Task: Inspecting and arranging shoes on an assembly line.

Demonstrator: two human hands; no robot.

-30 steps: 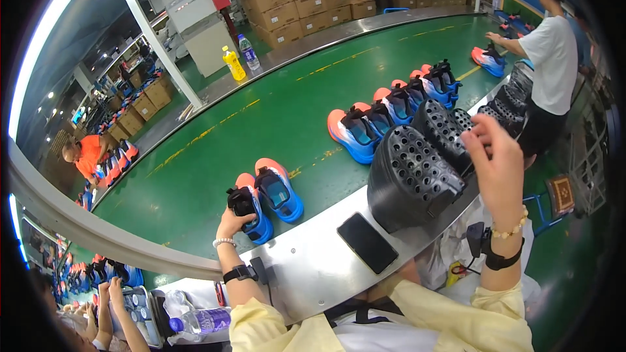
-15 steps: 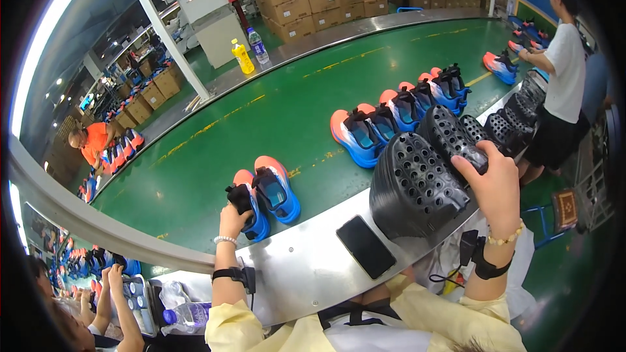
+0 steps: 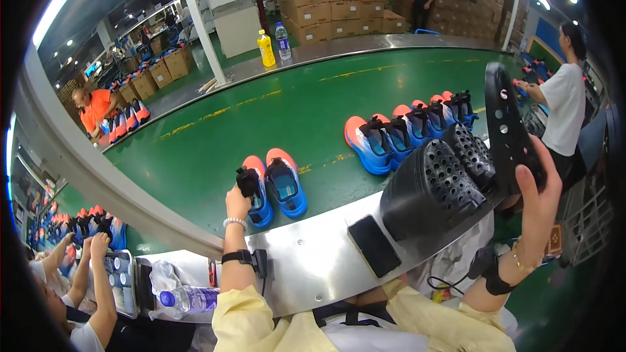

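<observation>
My left hand [image 3: 239, 205] is closed on the black heel collar of an orange, white and blue sneaker [image 3: 260, 208], which stands on the green belt. Its mate, a second sneaker [image 3: 285, 186], stands just to its right. At the right, my right hand [image 3: 542, 176] grips a black perforated shoe-shaped plastic form [image 3: 503, 124] and holds it upright in the air. Below and left of it, more black perforated forms [image 3: 433, 179] sit in a stack on the metal ledge. A dark phone [image 3: 373, 246] lies on the ledge between my arms.
A row of similar sneakers [image 3: 372, 146] stands on the green belt [image 3: 228, 133] behind the forms. On the far ledge are a yellow bottle [image 3: 265, 49] and a clear bottle [image 3: 282, 42]. Co-workers stand at the right [image 3: 566, 101], far left [image 3: 98, 107] and lower left [image 3: 85, 300].
My right hand has lifted one black form off the stack and swung it upward to the right. My left hand still holds the sneaker. The whole view has shifted slightly.
</observation>
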